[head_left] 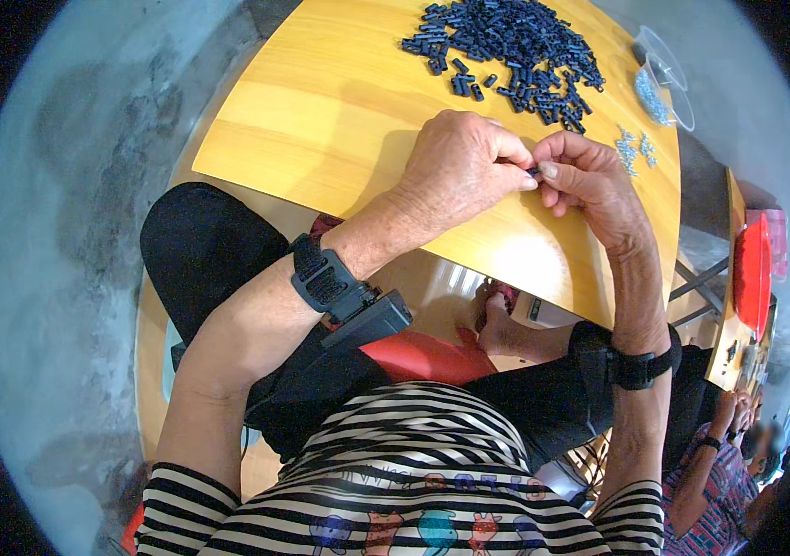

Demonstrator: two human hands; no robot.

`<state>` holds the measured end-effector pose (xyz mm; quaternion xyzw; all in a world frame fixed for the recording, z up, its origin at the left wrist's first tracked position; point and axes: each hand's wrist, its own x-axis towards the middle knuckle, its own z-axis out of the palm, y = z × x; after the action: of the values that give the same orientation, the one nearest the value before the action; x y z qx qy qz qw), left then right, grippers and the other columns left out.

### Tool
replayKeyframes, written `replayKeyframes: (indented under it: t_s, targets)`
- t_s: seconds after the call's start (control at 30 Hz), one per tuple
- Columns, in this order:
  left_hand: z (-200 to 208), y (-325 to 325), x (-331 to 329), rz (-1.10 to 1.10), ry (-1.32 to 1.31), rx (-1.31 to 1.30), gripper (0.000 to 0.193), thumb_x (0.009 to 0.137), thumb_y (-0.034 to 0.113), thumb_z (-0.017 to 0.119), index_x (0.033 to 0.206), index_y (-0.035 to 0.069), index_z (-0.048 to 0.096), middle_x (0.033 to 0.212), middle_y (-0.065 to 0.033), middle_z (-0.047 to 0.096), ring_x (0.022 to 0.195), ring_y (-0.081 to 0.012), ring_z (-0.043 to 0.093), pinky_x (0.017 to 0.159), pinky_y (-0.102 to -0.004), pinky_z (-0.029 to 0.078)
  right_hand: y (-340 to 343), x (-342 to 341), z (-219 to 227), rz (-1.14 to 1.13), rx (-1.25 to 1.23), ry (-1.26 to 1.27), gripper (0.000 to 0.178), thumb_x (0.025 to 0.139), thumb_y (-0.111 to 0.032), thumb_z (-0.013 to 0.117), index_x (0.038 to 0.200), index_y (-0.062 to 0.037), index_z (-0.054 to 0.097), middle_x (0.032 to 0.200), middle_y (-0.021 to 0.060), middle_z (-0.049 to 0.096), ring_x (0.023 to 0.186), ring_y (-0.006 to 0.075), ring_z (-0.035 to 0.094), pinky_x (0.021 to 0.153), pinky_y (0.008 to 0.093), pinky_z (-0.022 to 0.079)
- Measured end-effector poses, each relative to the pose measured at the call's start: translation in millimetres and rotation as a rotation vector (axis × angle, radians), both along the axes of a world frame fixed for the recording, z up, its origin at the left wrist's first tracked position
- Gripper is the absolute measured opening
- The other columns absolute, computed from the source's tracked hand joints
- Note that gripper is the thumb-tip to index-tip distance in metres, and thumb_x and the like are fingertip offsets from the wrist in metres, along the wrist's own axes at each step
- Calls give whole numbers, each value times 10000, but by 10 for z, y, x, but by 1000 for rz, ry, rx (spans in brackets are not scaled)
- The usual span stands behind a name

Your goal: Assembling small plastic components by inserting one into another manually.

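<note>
Over the yellow table (293, 120), my left hand (465, 167) and my right hand (590, 176) meet fingertip to fingertip. Both are closed in a pinch on one small black plastic piece (533, 171), mostly covered by the fingers. A large heap of similar black plastic pieces (516, 42) lies beyond my hands, with several strays at its near edge. To the right of my right hand, small silvery screws (631, 153) are scattered in little clusters.
A clear plastic tub (668, 74) holding more small screws (652, 97) stands at the table's right edge. A red basin (752, 278) is on another table farther right. At the lower right sits another person (715, 482). My knees are below the near table edge.
</note>
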<state>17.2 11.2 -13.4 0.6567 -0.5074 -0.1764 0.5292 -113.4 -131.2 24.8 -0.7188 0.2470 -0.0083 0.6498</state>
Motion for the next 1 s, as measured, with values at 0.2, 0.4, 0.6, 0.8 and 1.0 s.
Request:
replayKeyframes:
  t_s: [0.2,0.4,0.6,0.8,1.0]
  targets:
    - [-13,6,-2,-18,2,-12,162,690,113,745,800,6,695,681,-98,655,598,-155,619,545,-276,484,50,14,60,-13,-20,24,121,861,-169,617,916,-61,622,721,-14,614,584,49,556,525,174,440]
    - [-21,-6,-13,-31,18,-15,140,674,98,748,768,14,687,652,-95,643,569,-149,602,524,-281,471,-2,1,-2,23,5,-12,108,844,-154,633,894,-59,621,717,-15,612,584,50,553,525,178,443]
    - [-26,-20,-24,2,-115,-35,139,662,102,750,756,23,683,653,-102,638,566,-168,603,521,-282,470,38,16,8,21,-33,-9,96,834,-135,639,887,-55,624,711,-15,609,581,51,549,519,180,440]
    - [38,1,13,6,32,-25,145,690,116,756,763,13,685,651,-62,643,579,-111,589,520,-256,464,107,-47,-32,-67,-54,-110,128,858,-125,606,963,-59,639,710,-16,604,595,46,536,522,182,429]
    - [225,125,159,-243,586,188,194,741,161,755,832,3,686,672,-13,632,605,-59,576,540,-201,464,211,-71,9,-28,-93,-258,161,878,-115,585,1010,-53,654,746,-14,614,619,48,522,542,186,427]
